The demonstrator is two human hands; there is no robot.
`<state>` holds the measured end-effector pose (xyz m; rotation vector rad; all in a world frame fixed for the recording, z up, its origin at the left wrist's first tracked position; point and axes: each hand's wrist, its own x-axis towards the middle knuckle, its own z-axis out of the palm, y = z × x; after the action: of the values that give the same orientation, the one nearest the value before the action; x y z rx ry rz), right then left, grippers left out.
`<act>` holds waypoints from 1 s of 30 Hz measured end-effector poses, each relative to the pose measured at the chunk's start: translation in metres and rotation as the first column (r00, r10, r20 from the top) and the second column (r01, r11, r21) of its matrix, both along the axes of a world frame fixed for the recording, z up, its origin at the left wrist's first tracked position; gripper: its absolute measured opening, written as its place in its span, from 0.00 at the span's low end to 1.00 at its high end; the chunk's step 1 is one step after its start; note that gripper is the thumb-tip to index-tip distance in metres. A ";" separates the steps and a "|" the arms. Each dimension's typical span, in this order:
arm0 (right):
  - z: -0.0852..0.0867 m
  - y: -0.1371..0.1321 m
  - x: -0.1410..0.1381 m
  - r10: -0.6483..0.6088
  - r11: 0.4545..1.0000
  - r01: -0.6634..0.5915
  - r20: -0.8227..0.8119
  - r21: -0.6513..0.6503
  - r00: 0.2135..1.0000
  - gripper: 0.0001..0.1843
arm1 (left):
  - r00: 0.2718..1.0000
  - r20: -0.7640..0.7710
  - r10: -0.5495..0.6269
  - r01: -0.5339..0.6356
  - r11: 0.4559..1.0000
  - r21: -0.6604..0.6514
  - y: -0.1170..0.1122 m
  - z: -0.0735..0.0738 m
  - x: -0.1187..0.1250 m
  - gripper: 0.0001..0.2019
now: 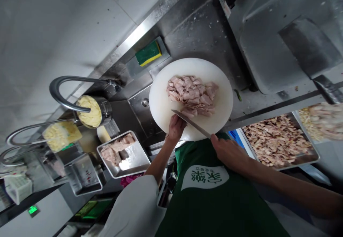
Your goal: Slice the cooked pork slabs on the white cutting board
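A round white cutting board [160, 97] carries a heap of sliced pale pink meat [194, 92]. My right hand [225, 149] is closed around the handle of a kitchen knife [194, 124]. Its blade slants up and left over the near part of the board, the tip close to my left hand [176, 127]. That hand rests at the board's near left edge with its fingers curled, just beside the blade and the lower slices. Whatever may be under those fingers is hidden.
Left of the board stands a metal tray [139, 162] with larger meat pieces [118, 149]. Beyond it, a faucet [61, 80] arches over a pot [107, 112] of pale yellow slices. A green and yellow sponge [148, 54] lies behind. At right sits a tray of chopped meat [278, 140].
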<state>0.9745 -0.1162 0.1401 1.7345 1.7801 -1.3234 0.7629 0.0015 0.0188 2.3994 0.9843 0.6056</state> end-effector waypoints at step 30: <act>-0.002 0.001 -0.003 0.026 0.998 -0.026 -0.004 0.063 1.000 0.19 | 0.995 -0.086 0.050 -0.051 0.999 -0.008 -0.003 0.003 -0.006 0.08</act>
<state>0.9710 -0.1154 0.1382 1.7358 1.8592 -1.2750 0.7573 -0.0015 0.0215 2.4158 1.0845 0.5176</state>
